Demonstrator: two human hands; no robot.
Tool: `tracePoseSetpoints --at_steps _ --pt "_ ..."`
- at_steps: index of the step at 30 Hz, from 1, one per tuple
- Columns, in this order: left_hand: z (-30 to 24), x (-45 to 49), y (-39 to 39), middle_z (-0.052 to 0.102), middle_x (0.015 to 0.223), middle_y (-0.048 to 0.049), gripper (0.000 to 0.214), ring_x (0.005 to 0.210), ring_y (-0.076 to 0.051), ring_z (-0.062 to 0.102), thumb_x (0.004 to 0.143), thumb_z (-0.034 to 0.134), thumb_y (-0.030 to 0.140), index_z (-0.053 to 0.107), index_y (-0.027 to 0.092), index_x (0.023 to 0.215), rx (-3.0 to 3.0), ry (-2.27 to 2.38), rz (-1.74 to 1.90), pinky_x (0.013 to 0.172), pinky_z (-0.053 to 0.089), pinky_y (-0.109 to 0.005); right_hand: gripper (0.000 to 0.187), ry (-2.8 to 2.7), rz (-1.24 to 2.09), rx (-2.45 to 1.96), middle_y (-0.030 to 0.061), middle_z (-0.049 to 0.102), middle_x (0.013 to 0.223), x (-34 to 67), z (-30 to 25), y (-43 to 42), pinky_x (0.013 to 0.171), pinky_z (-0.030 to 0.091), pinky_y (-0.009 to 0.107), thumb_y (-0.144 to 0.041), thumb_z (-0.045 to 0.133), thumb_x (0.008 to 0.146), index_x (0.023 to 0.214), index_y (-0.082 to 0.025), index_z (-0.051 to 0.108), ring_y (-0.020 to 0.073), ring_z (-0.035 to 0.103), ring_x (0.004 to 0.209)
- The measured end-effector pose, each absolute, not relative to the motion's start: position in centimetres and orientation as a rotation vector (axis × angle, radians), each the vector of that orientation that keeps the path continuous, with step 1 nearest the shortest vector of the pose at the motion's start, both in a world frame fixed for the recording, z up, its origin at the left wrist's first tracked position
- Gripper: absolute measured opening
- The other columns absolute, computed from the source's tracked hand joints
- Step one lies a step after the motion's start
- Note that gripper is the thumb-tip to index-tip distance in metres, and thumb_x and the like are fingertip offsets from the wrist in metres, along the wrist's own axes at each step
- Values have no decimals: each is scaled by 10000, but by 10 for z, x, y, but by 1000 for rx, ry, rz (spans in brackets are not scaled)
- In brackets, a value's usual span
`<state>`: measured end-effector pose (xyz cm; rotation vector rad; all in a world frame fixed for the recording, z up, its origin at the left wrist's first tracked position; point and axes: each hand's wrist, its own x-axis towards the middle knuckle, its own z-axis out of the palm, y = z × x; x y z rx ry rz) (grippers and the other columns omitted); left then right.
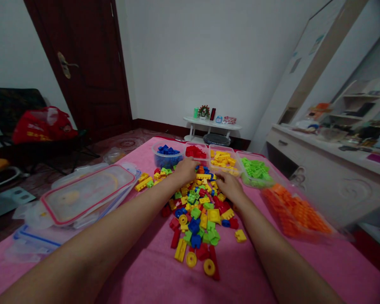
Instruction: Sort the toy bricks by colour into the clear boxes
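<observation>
Both of my arms reach across a heap of mixed building blocks (194,211) in yellow, red, green and blue. My left hand (186,169) is at the far side of the heap, just in front of the red-block container; its fingers curl down and I cannot make out what is in them. My right hand (228,184) touches the heap's right side, in front of the yellow-block container, its fingertips among the blocks and partly hidden. Behind the hands stand a round tub of blue blocks (167,155), a box of red blocks (196,152) and a box of yellow blocks (222,159).
To the right are a box of green blocks (256,171) and a box of orange blocks (296,211). Stacked plastic lids (91,192) lie at left on the pink cloth (139,261). A white side table (212,123) stands by the wall, a cabinet (319,169) at right.
</observation>
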<state>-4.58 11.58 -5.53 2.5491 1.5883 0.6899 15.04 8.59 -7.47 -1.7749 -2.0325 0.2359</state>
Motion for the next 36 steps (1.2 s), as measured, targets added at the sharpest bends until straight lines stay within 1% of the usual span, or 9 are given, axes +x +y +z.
tracePoseSetpoints --at_steps 4,9,15,19,21,24,28,31,36 --pt "-53 -33 117 596 1048 -129 389 990 -249 569 750 482 136 645 194 1098 2682 1645 458 831 449 -336 390 -2016 197 -1783 49 647 1132 151 -76 84 885 407 260 -187 467 747 1088 -197 657 185 568 1047" --pt "-49 -34 117 663 937 -60 311 884 -205 604 692 525 143 698 238 932 2702 1534 371 747 453 -268 336 -2016 257 -1789 31 703 949 152 -70 80 726 444 241 -163 481 693 940 -201 706 172 621 866" --pt "-34 -49 105 692 736 -23 272 687 -131 601 657 483 71 709 162 778 2567 1282 146 611 422 -187 208 -2098 723 -1577 14 660 638 156 -47 70 496 375 190 -150 534 645 752 -139 712 100 540 535" --pt "-38 -56 104 693 734 -6 279 690 -118 608 660 474 74 705 159 791 2443 1280 320 625 439 -171 177 -2020 796 -1525 11 621 549 157 -40 69 451 354 183 -250 561 693 696 -121 682 91 505 473" --pt "-44 -56 108 699 799 -29 282 742 -137 617 685 481 108 704 156 851 2476 1334 474 694 458 -200 189 -1984 632 -1555 26 667 633 155 -42 74 506 405 193 -234 545 707 768 -134 694 114 568 548" --pt "-51 -49 116 684 975 -76 345 894 -185 611 700 529 171 675 165 1013 2661 1306 587 804 452 -246 338 -2050 305 -1561 39 706 920 145 -50 86 685 465 226 -131 502 702 981 -186 685 152 634 793" --pt "-56 -34 126 659 1059 -106 402 964 -203 605 677 564 147 646 158 1070 2694 1353 407 821 452 -245 525 -2285 24 -1676 52 615 1197 127 -54 101 885 419 294 -75 488 698 1185 -245 587 204 559 1082" --pt "-58 -27 128 676 996 -133 298 926 -217 620 692 555 147 683 133 961 2665 1401 332 812 461 -264 504 -2393 27 -1790 94 604 1202 116 -53 105 868 427 328 -144 538 710 1207 -225 559 248 560 1080" --pt "-57 -32 124 694 975 -107 306 926 -207 619 681 560 150 701 165 953 2674 1360 313 822 453 -253 531 -2484 82 -1791 110 590 1209 113 -48 103 818 439 312 -174 589 677 1206 -224 562 254 586 1024"
